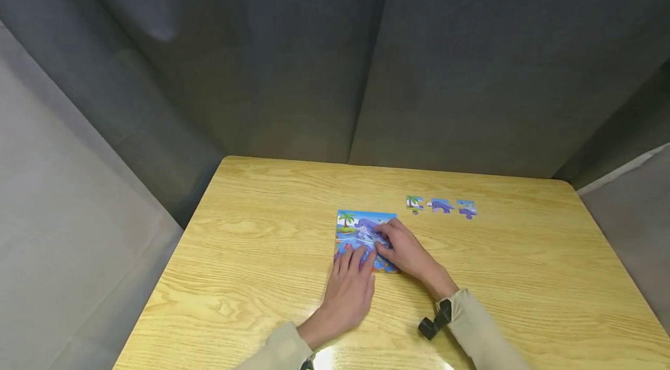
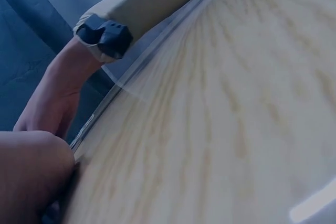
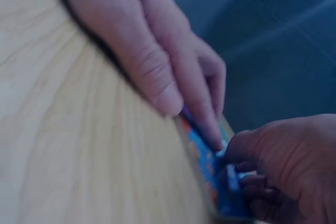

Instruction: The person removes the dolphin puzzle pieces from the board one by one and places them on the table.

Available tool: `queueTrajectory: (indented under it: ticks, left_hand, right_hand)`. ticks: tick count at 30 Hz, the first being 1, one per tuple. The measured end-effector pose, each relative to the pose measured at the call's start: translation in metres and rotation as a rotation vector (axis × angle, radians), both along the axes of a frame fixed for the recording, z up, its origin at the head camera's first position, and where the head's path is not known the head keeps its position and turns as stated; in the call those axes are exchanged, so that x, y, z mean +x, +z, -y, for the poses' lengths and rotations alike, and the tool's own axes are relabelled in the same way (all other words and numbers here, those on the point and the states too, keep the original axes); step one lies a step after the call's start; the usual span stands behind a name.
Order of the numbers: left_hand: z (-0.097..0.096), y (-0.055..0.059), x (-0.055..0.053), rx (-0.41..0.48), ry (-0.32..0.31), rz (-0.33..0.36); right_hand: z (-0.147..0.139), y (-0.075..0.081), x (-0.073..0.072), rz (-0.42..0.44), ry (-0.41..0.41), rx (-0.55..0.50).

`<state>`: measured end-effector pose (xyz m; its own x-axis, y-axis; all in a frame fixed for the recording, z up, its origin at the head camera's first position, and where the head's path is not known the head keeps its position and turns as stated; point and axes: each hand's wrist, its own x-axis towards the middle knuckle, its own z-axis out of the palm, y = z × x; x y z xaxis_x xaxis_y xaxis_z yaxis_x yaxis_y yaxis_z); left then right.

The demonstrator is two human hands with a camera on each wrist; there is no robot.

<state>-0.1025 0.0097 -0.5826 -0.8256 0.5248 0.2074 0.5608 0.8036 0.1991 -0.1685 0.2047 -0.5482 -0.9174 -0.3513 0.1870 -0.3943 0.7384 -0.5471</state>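
A square jigsaw puzzle (image 1: 348,237) with a dolphin, a palm tree and blue water lies on the table in front of me. My left hand (image 1: 349,294) rests on its lower left part, fingers extended and fingertips on the picture. Over the right side is my right hand (image 1: 408,249), its thumb and fingers bent toward each other. Between them, in the right wrist view, a bluish puzzle piece (image 3: 232,178) shows tilted up from the board, mostly hidden by the right hand (image 3: 289,166). The left wrist view hides the fingertips.
Beyond the puzzle, to the right, lie three loose pieces in a row: a palm tree piece (image 1: 414,202), a purple dolphin piece (image 1: 441,206) and a blue and purple piece (image 1: 467,208). Dark curtains (image 1: 293,67) hang behind the wooden table (image 1: 251,230).
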Motion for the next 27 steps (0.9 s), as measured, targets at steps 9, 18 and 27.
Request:
queueTrajectory:
  ticks: [9,18,27]
  left_hand:
    - [0.001,-0.003,0.002,-0.010,-0.014,-0.036]
    - [0.000,-0.005,0.003,-0.022,-0.003,0.010]
    - [0.000,0.000,0.006,0.027,-0.002,-0.039]
  right_hand:
    - [0.014,0.009,-0.018,0.026,0.177,0.000]
    - [0.022,0.018,-0.034,0.075,0.284,0.022]
    - [0.029,0.027,-0.044,0.244,0.278,0.045]
